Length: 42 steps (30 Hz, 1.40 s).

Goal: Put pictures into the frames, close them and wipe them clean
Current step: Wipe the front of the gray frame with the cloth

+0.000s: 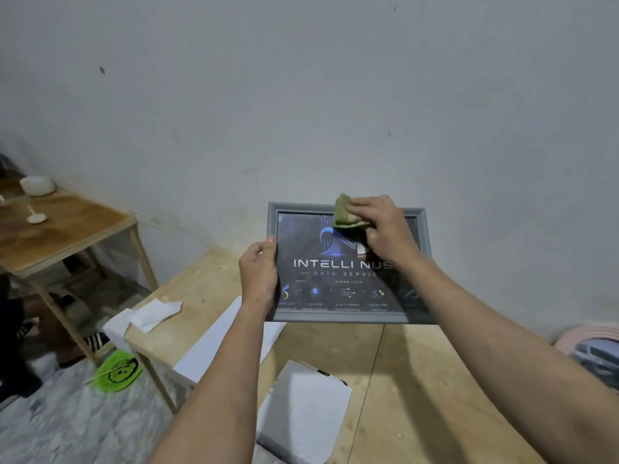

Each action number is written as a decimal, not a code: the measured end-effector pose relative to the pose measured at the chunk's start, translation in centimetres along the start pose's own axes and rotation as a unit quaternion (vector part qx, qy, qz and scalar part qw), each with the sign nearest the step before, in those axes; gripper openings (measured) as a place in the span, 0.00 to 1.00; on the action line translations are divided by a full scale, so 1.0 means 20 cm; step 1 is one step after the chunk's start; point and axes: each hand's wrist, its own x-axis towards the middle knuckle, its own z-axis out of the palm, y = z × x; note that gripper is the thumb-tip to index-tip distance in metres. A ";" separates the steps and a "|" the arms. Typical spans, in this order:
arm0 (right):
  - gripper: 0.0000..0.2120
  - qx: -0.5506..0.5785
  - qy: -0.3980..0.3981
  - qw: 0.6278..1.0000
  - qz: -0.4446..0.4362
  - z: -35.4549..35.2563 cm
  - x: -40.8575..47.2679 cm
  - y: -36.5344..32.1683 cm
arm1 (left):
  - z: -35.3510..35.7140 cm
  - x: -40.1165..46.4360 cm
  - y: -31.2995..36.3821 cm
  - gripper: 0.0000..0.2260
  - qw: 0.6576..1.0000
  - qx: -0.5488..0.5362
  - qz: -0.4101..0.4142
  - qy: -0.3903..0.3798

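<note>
Bare plywood tabletop (418, 380) against a plain grey wall: a closed frame gets its wipe.

Left hand (258, 272) grips the left edge of the grey picture frame (345, 316), holding it tilted up above the table, likely to steady the glass, while the right hand (382, 229) presses a bunched green cloth (345, 212) to its upper glass. Another frame (301, 413) lies face down nearby, beside white paper sheets (214, 349).

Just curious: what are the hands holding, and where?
Left hand grips the grey rectangular picture frame by its left edge; right hand presses a bunched olive-green cloth on its glass.
</note>
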 end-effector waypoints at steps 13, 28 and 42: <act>0.28 0.102 -0.099 0.983 0.119 -0.04 -0.13 -0.11 | -0.06 0.04 -0.06 0.15 0.999 -0.023 -0.019 0.025; 0.20 -0.100 -0.185 0.970 0.119 -0.05 -0.46 0.10 | -0.05 0.04 0.02 0.13 0.992 -0.066 0.021 0.100; 0.29 0.141 0.093 0.955 0.244 -0.14 -0.28 -0.02 | 0.07 -0.12 -0.09 0.13 0.997 -0.035 -0.019 0.067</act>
